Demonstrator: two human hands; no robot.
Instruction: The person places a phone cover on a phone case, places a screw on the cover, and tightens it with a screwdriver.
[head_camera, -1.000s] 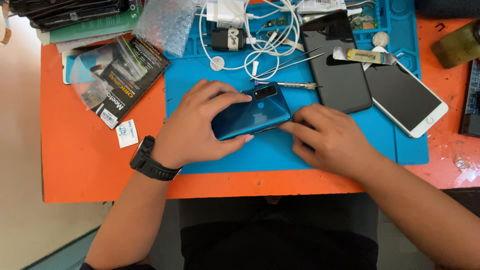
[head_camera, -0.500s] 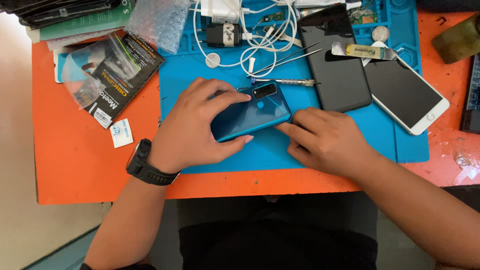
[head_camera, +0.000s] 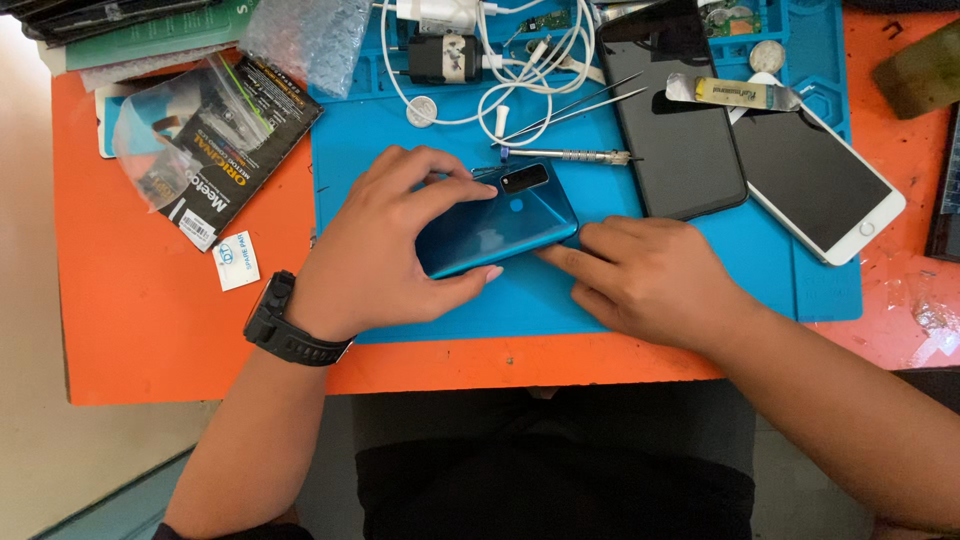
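A person's left hand (head_camera: 375, 250) curls around a teal smartphone (head_camera: 497, 222) lying back-up at the centre of a blue work mat (head_camera: 700, 270), thumb along its near edge and fingers over the far edge. The right hand (head_camera: 650, 280), at four o'clock from the phone, is loosely curled with its fingertips pressing the phone's lower right corner. A black phone (head_camera: 675, 130) and a white-framed phone (head_camera: 815, 180) lie at two o'clock; a precision screwdriver (head_camera: 565, 155) lies at twelve.
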